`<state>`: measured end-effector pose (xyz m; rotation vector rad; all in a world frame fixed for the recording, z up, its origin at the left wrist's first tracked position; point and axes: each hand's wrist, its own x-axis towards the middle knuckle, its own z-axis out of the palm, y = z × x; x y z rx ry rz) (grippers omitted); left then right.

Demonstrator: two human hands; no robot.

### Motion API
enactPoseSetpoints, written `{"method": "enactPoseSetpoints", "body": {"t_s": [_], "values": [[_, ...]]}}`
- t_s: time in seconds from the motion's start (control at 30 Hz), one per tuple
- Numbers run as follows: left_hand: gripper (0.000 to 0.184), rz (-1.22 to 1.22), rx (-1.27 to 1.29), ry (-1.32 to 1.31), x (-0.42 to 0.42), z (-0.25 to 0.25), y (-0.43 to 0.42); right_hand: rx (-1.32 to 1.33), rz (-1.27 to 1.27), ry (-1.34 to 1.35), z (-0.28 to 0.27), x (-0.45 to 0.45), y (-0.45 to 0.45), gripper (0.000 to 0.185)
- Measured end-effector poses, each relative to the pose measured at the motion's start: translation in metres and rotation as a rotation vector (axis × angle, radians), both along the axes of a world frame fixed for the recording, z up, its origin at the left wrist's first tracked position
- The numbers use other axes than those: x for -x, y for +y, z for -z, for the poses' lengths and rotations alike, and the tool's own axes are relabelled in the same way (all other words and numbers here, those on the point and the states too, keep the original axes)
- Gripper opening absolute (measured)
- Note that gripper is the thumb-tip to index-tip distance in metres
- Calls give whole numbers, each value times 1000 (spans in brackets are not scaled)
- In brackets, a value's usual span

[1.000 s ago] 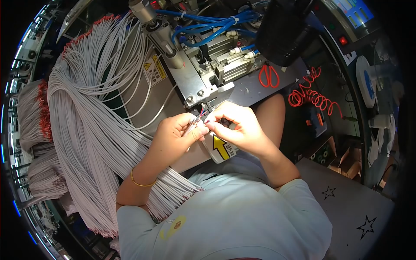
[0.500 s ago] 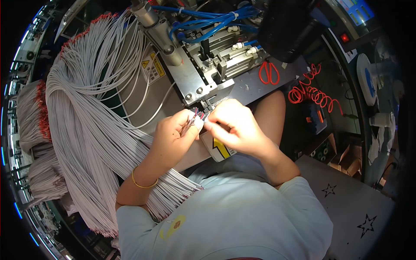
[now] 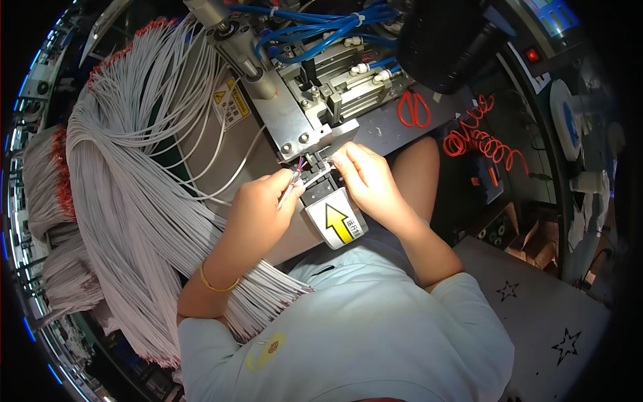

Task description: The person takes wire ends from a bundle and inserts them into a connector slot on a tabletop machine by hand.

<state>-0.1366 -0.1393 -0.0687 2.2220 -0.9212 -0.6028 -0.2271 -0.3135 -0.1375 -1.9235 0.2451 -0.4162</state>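
My left hand (image 3: pixel 266 199) is closed around the end of a cable, whose thin coloured wires (image 3: pixel 303 163) fan out at the front of the machine's black fixture (image 3: pixel 319 182). On the fixture's other side, the fingers of my right hand (image 3: pixel 367 179) pinch together at its edge; what they hold, if anything, is too small to make out. Above both hands stands a metal press machine (image 3: pixel 288 124) with cylinders. Just below the fixture is a white block (image 3: pixel 337 218) with a yellow arrow. A large bundle of grey cables (image 3: pixel 127 201) lies left of my left forearm.
Blue air hoses (image 3: pixel 328 30) run over the machine, beside a black cylindrical part (image 3: pixel 449 50). Red-handled scissors (image 3: pixel 414 110) lie on the bench at right. A coiled red hose (image 3: pixel 469 141) hangs further right. A warning label (image 3: pixel 232 104) is on the machine's left plate.
My hands have moved apart; the right went slightly right and forward to the fixture. The black fixture and more of the arrow block now show between them. The press cylinder's rod appears more exposed.
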Motion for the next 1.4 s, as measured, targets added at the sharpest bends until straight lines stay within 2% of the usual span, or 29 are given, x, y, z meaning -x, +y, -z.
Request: {"method": "enactPoseSetpoints", "body": {"t_s": [0.27,0.4,0.53,0.7,0.97,1.07,1.4], "values": [[8,22,-56,-315,8,14,-1,-101,-78,125,6,-7,-4,21],[12,5,-13,-385,15,9,-2,-66,-64,79,2,-5,-2,21],[26,192,-21,-295,21,5,2,55,-65,39,-2,-5,-4,21],[21,179,-75,-321,23,5,-3,-38,-87,77,3,-7,-5,21],[20,199,-84,-402,24,9,-6,59,-64,-7,6,-10,-6,19],[44,250,-99,-455,22,12,-6,158,-25,-37,6,-10,-6,19],[46,264,-103,-440,21,12,-4,90,-36,-52,11,-13,-6,19]]}}
